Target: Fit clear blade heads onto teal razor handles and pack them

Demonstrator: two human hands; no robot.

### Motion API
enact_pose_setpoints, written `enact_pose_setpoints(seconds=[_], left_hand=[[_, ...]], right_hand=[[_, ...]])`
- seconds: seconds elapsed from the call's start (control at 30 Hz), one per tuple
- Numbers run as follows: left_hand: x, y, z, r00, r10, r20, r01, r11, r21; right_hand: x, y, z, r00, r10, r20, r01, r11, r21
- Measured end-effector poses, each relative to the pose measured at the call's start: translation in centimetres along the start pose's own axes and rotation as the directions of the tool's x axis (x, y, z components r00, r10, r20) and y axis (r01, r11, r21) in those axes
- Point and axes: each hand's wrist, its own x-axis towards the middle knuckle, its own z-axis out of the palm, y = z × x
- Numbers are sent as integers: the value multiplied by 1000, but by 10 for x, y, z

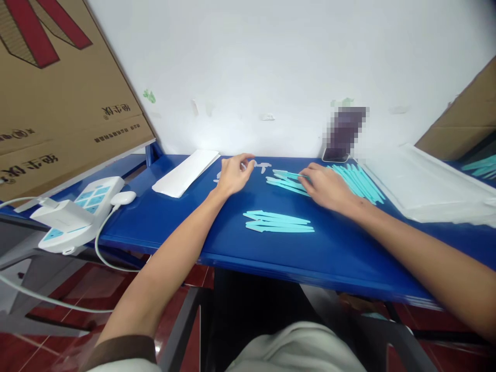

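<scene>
My left hand (233,173) rests on the blue table (170,227) near the back, its fingers curled in a pinch over small white pieces (263,167); what it holds is too small to name. My right hand (327,186) lies over a spread of teal plastic strips (358,181) and its fingertips pinch one teal strip (289,174) that points left. A small neat pile of teal strips (277,221) lies nearer to me, between my forearms.
A white paper sheet (186,173) lies at the back left. A white power strip (77,212) with a charger and cable sits at the left edge. A cardboard box (58,88) leans upper left. Clear plastic bags (430,186) lie right; a phone (343,137) leans on the wall.
</scene>
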Motion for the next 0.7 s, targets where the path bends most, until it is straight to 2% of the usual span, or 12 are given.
enact_pose_setpoints(seconds=[0.07, 0.17, 0.27, 0.37, 0.5, 0.6, 0.7], left_hand=[[1, -7, -3, 999, -30, -24, 32, 996, 80], [2, -12, -7, 996, -55, -73, 65, 987, 147], [3, -16, -11, 999, -27, -30, 34, 968, 249], [3, -22, -19, 996, 16, 83, -46, 926, 375], [5, -30, -37, 966, 52, 253, -170, 866, 470], [7, -33, -52, 937, 24, 349, -200, 856, 477], [7, -35, -61, 884, -37, 467, -191, 881, 432]], right_hand=[[1, -3, 3, 1000, 21, 14, -20, 998, -63], [2, -6, 4, 998, -15, 58, 21, 995, -98], [0, -7, 5, 996, -42, 77, 47, 996, -76], [-3, -6, 4, 996, -47, 77, 50, 998, -41], [-5, -3, 1, 995, -72, 68, 73, 997, -8], [-5, -1, -4, 996, -83, 28, 84, 996, -4], [-8, -4, -11, 996, -92, -7, 93, 994, 65]])
